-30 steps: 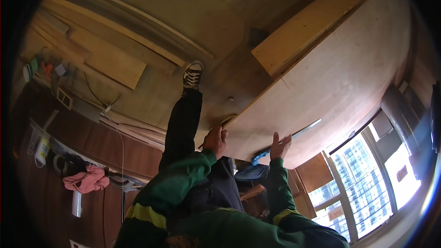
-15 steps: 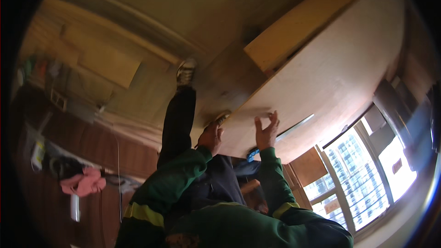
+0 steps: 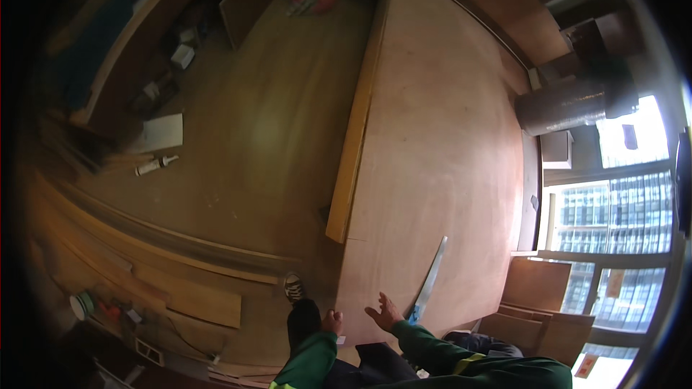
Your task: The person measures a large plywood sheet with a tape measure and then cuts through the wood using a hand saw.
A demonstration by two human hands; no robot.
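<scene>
A large plywood sheet lies in front of me, its near end close to my body. At its near left edge is my left hand, fingers curled closed; what they hold, if anything, is hidden. A small white piece shows just below that hand. My right hand is open over the near part of the sheet, fingers spread and nothing in them. Right beside it, a handsaw with a blue handle rests on the sheet, blade pointing away from me.
A yellowish wooden board runs along the sheet's left side. On the floor at left lie a sealant tube, a white panel and long wood strips. Smaller boards lean by the window at right. A wrapped roll lies beyond.
My view has turned, so the plywood now runs away from me. The left hand remains closed by the edge; the right stays open, its fingers now spread out to the left.
</scene>
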